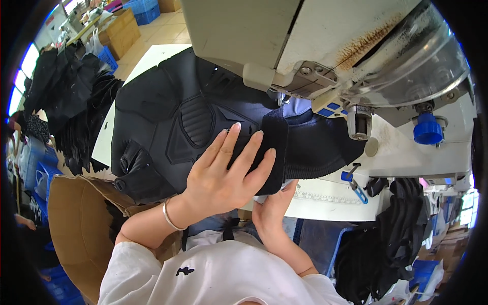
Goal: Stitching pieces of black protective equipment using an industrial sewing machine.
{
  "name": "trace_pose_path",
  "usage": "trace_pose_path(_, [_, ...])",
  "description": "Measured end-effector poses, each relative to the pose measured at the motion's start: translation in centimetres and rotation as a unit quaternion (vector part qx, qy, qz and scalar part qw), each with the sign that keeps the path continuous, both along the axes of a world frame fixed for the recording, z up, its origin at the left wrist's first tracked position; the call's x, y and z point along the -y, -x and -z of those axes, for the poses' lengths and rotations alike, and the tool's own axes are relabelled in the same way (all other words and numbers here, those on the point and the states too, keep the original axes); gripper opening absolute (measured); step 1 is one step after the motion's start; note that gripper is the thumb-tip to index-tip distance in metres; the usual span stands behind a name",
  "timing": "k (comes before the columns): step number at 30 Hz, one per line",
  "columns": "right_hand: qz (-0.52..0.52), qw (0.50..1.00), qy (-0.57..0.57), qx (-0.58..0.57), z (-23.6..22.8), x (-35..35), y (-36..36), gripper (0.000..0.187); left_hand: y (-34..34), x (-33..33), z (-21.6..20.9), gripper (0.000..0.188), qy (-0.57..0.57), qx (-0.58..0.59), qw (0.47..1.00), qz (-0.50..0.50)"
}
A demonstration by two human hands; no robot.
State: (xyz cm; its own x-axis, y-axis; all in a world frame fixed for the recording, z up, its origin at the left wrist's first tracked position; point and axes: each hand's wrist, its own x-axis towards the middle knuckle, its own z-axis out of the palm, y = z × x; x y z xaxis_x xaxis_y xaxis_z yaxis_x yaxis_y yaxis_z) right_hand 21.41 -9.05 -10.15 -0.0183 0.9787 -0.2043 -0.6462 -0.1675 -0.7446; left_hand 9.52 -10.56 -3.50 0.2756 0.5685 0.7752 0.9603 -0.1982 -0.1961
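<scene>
A large black molded fabric piece [168, 117], with raised ribs and seams, lies across the white sewing machine table. My left hand [223, 173] rests on it with the fingers spread, a bangle around the wrist. The fingertips lie beside a fuzzy black strip [274, 137] that runs toward the machine's needle area [280, 99]. From below, my right hand [272, 211] grips the near edge of the piece. Its thumb shows at the edge, while the other fingers are mostly hidden under the fabric. A ribbed black flap [323, 152] extends to the right.
The sewing machine head [234, 35] stands over the work. On the table's right lie blue-handled thread snips [356, 188] and a printed ruler [325, 198]. An open cardboard box [76, 229] stands at left. Black pieces hang in piles at left [76, 96] and right [381, 244].
</scene>
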Motion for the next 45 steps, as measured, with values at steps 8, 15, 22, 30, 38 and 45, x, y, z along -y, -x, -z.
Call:
trace_pose_path(8, [-0.025,1.0,-0.006,-0.01,-1.2,0.2,-0.4,0.055,0.8,-0.5,-0.5,0.023,-0.005,-0.015,1.0,0.012])
trace_pose_path(15, [-0.028,0.998,0.016,-0.05,-2.1,0.6,0.4,0.052,2.3,-1.3,-1.1,0.024,0.009,-0.039,0.998,0.038])
trace_pose_path(22, [-0.003,0.997,0.044,-0.059,-3.0,1.2,2.1,0.054,4.2,-2.5,-2.3,0.029,0.015,-0.056,0.993,0.108])
trace_pose_path(30, [0.008,0.994,0.035,-0.105,-3.3,1.0,3.1,0.056,5.2,-3.7,-3.9,0.029,0.053,-0.074,0.984,0.15])
trace_pose_path(38, [0.021,0.997,0.018,-0.076,-4.0,1.5,3.8,0.049,6.2,-4.1,-3.8,0.033,0.059,-0.047,0.98,0.183])
trace_pose_path(45, [0.014,0.997,0.036,-0.071,-4.0,1.2,3.4,0.052,6.3,-4.3,-3.4,0.038,0.053,-0.02,0.98,0.193])
